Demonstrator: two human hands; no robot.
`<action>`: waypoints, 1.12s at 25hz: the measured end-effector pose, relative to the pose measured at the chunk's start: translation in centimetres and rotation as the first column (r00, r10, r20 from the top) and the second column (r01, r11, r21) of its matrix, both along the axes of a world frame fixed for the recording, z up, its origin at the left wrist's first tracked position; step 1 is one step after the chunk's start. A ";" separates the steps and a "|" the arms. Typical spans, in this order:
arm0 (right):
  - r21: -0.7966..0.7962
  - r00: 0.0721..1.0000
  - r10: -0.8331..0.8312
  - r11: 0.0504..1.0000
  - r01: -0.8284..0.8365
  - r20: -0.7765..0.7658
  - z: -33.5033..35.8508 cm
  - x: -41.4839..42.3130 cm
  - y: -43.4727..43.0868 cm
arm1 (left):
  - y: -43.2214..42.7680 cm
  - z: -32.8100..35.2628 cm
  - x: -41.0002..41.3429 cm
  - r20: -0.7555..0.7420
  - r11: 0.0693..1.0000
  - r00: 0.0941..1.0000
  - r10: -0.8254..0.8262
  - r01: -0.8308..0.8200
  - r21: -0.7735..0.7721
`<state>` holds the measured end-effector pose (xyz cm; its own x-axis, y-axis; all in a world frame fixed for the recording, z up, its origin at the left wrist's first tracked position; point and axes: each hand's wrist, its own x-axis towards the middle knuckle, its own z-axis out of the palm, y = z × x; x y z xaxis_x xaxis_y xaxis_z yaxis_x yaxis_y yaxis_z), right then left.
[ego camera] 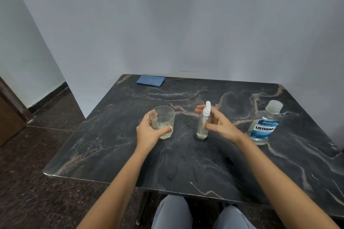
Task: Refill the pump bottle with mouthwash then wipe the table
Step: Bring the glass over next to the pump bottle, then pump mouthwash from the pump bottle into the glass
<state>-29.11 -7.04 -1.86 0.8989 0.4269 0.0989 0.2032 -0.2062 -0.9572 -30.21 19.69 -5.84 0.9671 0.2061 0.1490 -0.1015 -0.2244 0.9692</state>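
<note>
A small clear pump bottle (pixel 202 126) with a white pump top stands upright in the middle of the dark marble table (pixel 186 163). My right hand (pixel 221 126) is open around it, fingers spread on both sides, apparently not gripping. My left hand (pixel 149 132) grips a clear drinking glass (pixel 164 119) that rests on the table to the left of the bottle; the glass looks nearly empty. A clear Listerine mouthwash bottle (pixel 264 124) with a blue label and a closed cap stands to the right. A folded blue cloth (pixel 150 80) lies at the far left corner.
The table backs onto a pale wall. Its left and near edges drop to a dark floor. A brown door edge (pixel 9 115) shows at far left. My knees (pixel 173 214) sit below the near edge.
</note>
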 end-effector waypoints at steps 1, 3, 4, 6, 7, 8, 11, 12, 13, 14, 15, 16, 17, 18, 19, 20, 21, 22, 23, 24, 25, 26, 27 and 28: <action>-0.021 1.000 0.005 1.000 -0.005 0.003 -0.1 -0.1 0.0 | 0.1 -0.2 0.0 0.002 1.000 1.000 -0.002 0.002 -0.007; -0.007 1.000 -0.012 1.000 0.012 0.000 -0.7 -0.4 0.0 | 0.1 -0.5 0.0 0.002 1.000 1.000 -0.016 0.016 -0.016; 0.017 0.999 -0.048 0.999 0.048 0.008 -1.0 -0.5 0.1 | 0.2 -0.7 0.0 0.001 0.999 1.000 -0.028 0.028 -0.023; 0.036 0.977 -0.193 0.981 0.191 0.087 -1.6 -0.7 0.5 | 0.3 -1.3 -0.1 0.001 0.998 0.999 -0.052 0.052 -0.034; 0.021 0.948 -0.273 0.962 0.274 0.162 -1.7 -0.6 0.9 | 0.3 -1.7 -0.1 0.004 0.998 0.998 -0.056 0.056 -0.035; -0.008 0.908 -0.334 0.938 0.347 0.252 -1.7 -0.5 1.3 | 0.3 -2.0 -0.1 0.008 0.998 0.999 -0.051 0.052 -0.034; -0.087 0.795 -0.382 0.877 0.473 0.471 -1.0 0.4 2.4 | 0.1 -2.4 -0.1 0.014 0.998 0.999 -0.046 0.046 -0.038; -0.113 0.784 -0.371 0.869 0.482 0.498 -0.6 0.7 2.9 | 0.1 -2.4 -0.1 0.016 0.998 0.999 -0.047 0.048 -0.045; -0.133 0.786 -0.356 0.868 0.479 0.505 -0.2 0.8 3.3 | 0.1 -2.5 -0.1 0.019 0.997 0.998 -0.053 0.054 -0.058; -0.152 0.799 -0.332 0.875 0.459 0.502 0.2 0.9 3.7 | 0.1 -2.6 0.0 0.020 0.996 0.998 -0.056 0.057 -0.071; -0.168 0.816 -0.295 0.890 0.424 0.498 0.5 0.9 4.2 | 0.1 -2.7 0.0 0.023 0.995 0.998 -0.057 0.059 -0.082; -0.184 0.833 -0.252 0.905 0.383 0.493 0.8 0.9 4.6 | 0.2 -2.8 0.0 0.024 0.994 0.998 -0.058 0.060 -0.091; -0.202 0.848 -0.204 0.919 0.337 0.489 1.0 0.9 5.0 | 0.2 -2.8 0.0 0.023 0.993 0.998 -0.058 0.060 -0.098; -0.227 0.860 -0.151 0.929 0.292 0.488 1.2 1.0 5.4 | 0.3 -2.8 0.0 0.021 0.993 0.998 -0.059 0.061 -0.104; -0.259 0.864 -0.096 0.932 0.252 0.495 1.3 1.1 5.8 | 0.3 -2.8 0.0 0.016 0.993 0.998 -0.063 0.064 -0.104; -0.303 0.862 -0.041 0.927 0.221 0.505 1.3 1.2 6.2 | 0.2 -2.7 0.0 0.012 0.993 0.998 -0.067 0.068 -0.101; -0.353 0.858 0.011 0.914 0.200 0.513 1.4 1.3 6.6 | 0.2 -2.6 0.0 0.009 0.993 0.998 -0.068 0.069 -0.096; -0.396 0.850 0.052 0.899 0.189 0.524 1.4 1.4 7.0 | 0.3 -2.6 0.0 0.007 0.993 0.998 -0.069 0.070 -0.094; -0.425 0.839 0.084 0.886 0.184 0.538 1.3 1.5 7.3 | 0.3 -2.6 0.0 0.007 0.993 0.998 -0.070 0.070 -0.090; -0.444 0.830 0.106 0.877 0.181 0.548 1.2 1.6 7.6 | 0.3 -2.6 0.0 0.008 0.994 0.997 -0.071 0.072 -0.086; -0.459 0.829 0.118 0.870 0.179 0.547 1.0 1.7 7.9 | 0.4 -2.7 0.0 0.009 0.994 0.997 -0.075 0.075 -0.083; -0.473 0.830 0.125 0.862 0.181 0.544 0.8 1.8 8.0 | 0.4 -2.7 0.0 0.009 0.993 0.997 -0.079 0.079 -0.086; -0.487 0.829 0.129 0.853 0.188 0.545 0.6 2.0 8.1 | 0.4 -2.7 0.0 0.010 0.993 0.997 -0.081 0.082 -0.089; -0.499 0.824 0.132 0.844 0.199 0.551 0.4 2.1 8.2 | 0.4 -2.7 0.0 0.012 0.992 0.996 -0.086 0.087 -0.095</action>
